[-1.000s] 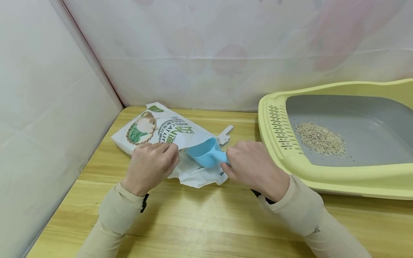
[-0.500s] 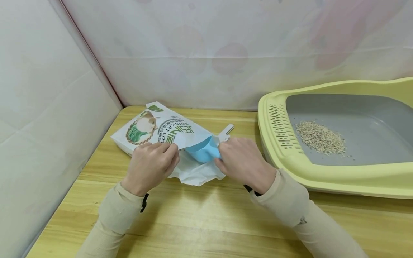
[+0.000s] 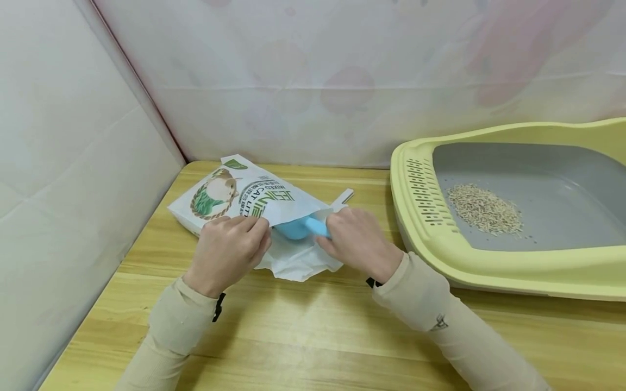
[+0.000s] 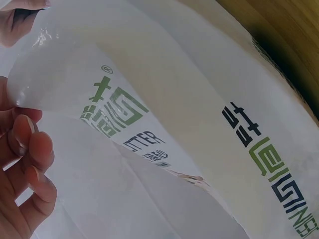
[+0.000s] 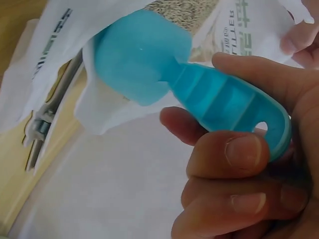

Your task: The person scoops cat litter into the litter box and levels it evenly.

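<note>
A white bag of cat litter [image 3: 283,198] lies on its side with its mouth toward me. My left hand [image 3: 233,247] pinches the upper edge of that mouth and holds it raised; its fingers [image 4: 37,149] show at the left of the left wrist view. With my right hand [image 3: 359,239] I grip the ribbed handle of a blue scoop [image 3: 295,228]. The scoop's bowl [image 5: 142,57] is inside the bag's mouth, partly hidden under the top layer. Pellet litter [image 5: 182,12] shows beyond the bowl in the right wrist view.
To the right stands a yellow-rimmed litter box [image 3: 513,271] with a grey floor. A pile of pellet litter [image 3: 484,210] lies in its left part. A white and grey clip-like object [image 3: 344,196] lies behind my right hand. Walls border the wooden table [image 3: 293,331] behind and left.
My right hand has moved left with the scoop, and the bowl has gone deeper into the bag. The left hand has stayed at the bag's edge.
</note>
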The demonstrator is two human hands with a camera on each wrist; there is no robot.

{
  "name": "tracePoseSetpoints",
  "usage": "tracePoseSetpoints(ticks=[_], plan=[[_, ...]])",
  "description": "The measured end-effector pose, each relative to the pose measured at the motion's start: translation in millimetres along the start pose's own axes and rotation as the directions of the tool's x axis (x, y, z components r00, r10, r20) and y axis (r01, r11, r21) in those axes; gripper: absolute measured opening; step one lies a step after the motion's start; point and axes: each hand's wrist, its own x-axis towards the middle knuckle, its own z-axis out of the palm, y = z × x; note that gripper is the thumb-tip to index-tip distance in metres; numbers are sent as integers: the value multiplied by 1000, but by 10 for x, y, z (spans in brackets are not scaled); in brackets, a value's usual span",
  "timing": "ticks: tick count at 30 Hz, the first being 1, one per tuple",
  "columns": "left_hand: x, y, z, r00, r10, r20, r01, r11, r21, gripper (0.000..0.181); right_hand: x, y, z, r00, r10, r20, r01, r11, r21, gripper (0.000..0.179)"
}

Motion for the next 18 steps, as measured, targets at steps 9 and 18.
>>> tracePoseSetpoints(ticks=[9,18], plan=[[-22,-3,-4,1000,-3,-4,3,1000,-2,25,10,18,123,1000,-30,-8,30,1000,-5,56],[2,4,2,1000,2,-11,-2,1000,-14,23,39,49,249,1000,-5,14,5,1000,-6,58]])
